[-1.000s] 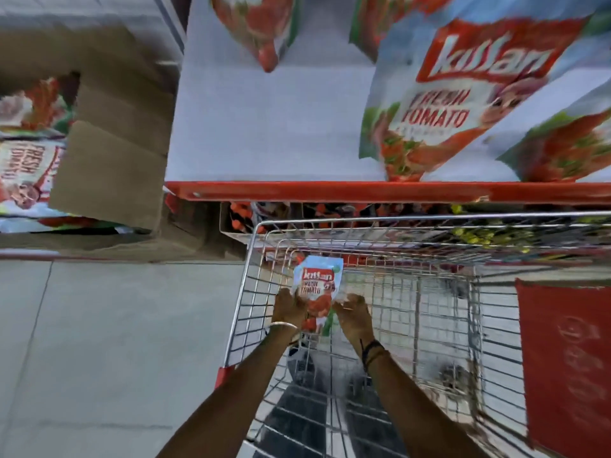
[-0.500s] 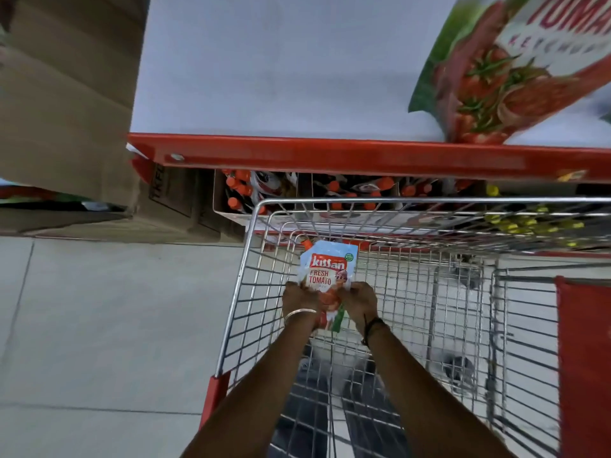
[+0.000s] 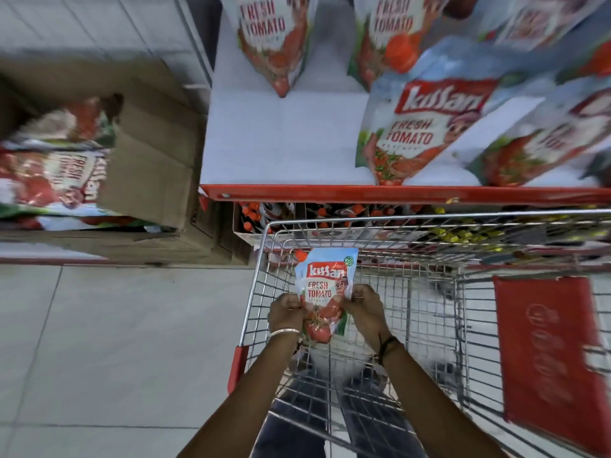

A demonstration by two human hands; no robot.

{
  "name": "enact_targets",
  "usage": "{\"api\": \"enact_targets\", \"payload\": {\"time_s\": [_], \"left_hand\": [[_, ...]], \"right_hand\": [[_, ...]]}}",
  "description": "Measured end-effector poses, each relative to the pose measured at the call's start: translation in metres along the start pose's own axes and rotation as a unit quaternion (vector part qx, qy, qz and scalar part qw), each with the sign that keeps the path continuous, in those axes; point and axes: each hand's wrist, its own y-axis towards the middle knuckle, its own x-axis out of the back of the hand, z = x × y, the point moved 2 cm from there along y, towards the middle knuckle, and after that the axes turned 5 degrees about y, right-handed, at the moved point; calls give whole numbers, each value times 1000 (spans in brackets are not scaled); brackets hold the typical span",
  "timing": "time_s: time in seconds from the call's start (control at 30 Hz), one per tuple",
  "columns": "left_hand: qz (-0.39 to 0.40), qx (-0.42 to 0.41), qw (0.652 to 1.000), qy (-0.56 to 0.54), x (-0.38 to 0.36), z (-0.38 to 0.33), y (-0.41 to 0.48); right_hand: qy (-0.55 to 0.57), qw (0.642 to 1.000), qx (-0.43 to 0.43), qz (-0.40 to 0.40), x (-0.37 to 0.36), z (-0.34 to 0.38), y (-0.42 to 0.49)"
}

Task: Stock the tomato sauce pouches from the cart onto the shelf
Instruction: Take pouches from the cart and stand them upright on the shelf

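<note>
I hold one tomato sauce pouch point(image 3: 322, 289) upright over the wire cart point(image 3: 429, 292), near its left front corner. My left hand point(image 3: 286, 314) grips the pouch's left edge and my right hand point(image 3: 365, 309) grips its right edge. The pouch is light blue with a red label and tomato picture. Above the cart lies the white shelf point(image 3: 281, 140) with a red front lip. Several stocked pouches point(image 3: 420, 123) stand on the shelf's right and back parts.
A cardboard box point(image 3: 148, 166) with more pouches sits left of the shelf. Bottles with orange caps point(image 3: 251, 213) fill the lower shelf behind the cart. A red flap point(image 3: 549, 358) hangs in the cart's right part. Grey floor tiles point(image 3: 115, 342) lie to the left.
The view tilted back up, so more of the shelf and its pouches show again. The pouch stays held in both hands over the cart, about the same place.
</note>
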Motion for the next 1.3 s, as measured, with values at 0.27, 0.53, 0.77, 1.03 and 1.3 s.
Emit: {"api": "enact_targets", "payload": {"time_s": [0.27,0.53,0.77,1.03,1.3], "left_hand": [[-34,-123,983,-131,57,-51,-68],[-62,-274,936,-214,113,-107,-103],[-100,-368,886,-264,153,-168,-111],[-113,-386,878,-259,168,-213,-74],[-108,-365,892,-243,161,-209,-43]], "right_hand": [[50,992,111,20,6,94,-69],[32,965,259,-10,-1,188,-129],[49,934,350,-56,-26,260,-139],[63,912,383,-131,-59,287,-105],[54,919,368,-130,-72,278,-79]]}}
